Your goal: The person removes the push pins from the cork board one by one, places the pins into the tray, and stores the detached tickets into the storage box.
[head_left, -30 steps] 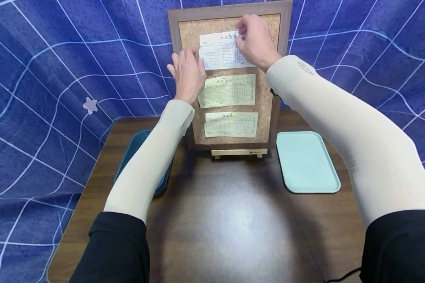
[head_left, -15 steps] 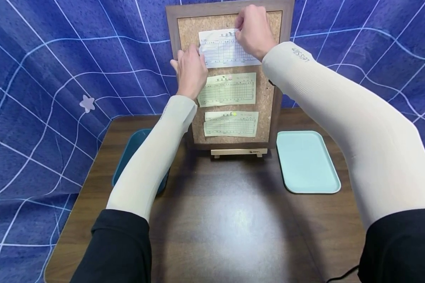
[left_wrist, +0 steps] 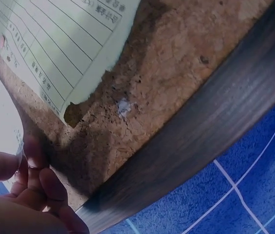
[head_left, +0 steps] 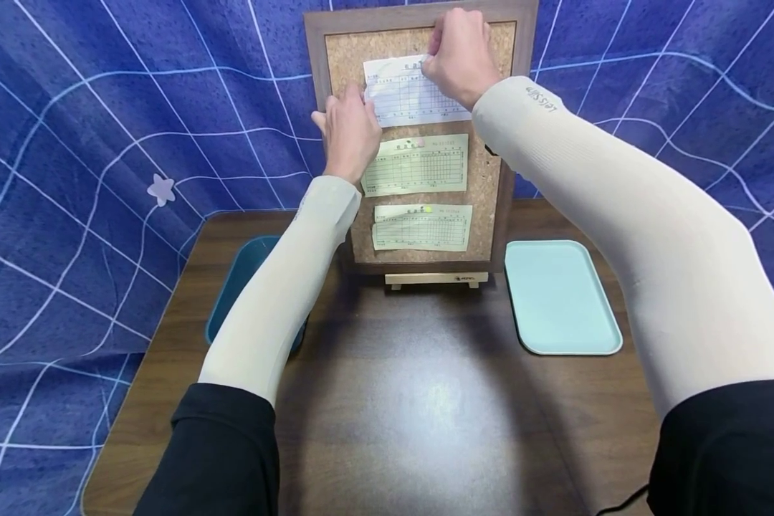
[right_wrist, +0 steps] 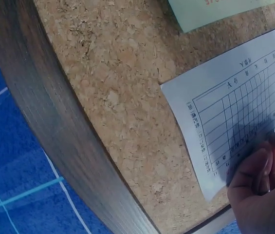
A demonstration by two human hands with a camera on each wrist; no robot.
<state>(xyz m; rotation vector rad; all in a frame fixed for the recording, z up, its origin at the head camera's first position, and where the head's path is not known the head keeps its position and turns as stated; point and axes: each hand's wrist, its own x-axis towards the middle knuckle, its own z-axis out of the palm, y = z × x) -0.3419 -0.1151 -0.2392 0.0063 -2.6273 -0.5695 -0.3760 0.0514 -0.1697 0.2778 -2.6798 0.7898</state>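
A white printed paper form (head_left: 400,93) lies against the upper part of a cork board (head_left: 345,54). My left hand (head_left: 350,136) pinches the form's left edge between thumb and finger, as the left wrist view shows (left_wrist: 20,190). Over the form's top middle, my right hand (head_left: 462,61) has its fingers curled and fingertips brought together. Those fingertips hide whatever small thing is between them; in the right wrist view the right hand (right_wrist: 264,180) touches the printed face. Below hang two pale green forms, one with a pink pin (head_left: 421,142), one with a yellow pin (head_left: 428,210).
The board's brown wooden frame (head_left: 503,236) leans on a small wooden stand (head_left: 435,278) on a dark table (head_left: 426,430). A light turquoise tray (head_left: 562,297) stands at the right, a dark teal tray (head_left: 235,287) at the left, partly behind the left arm. A blue curtain hangs behind.
My right hand has shifted slightly left and up, onto the top middle of the white form. My left hand has moved slightly right along its left edge.
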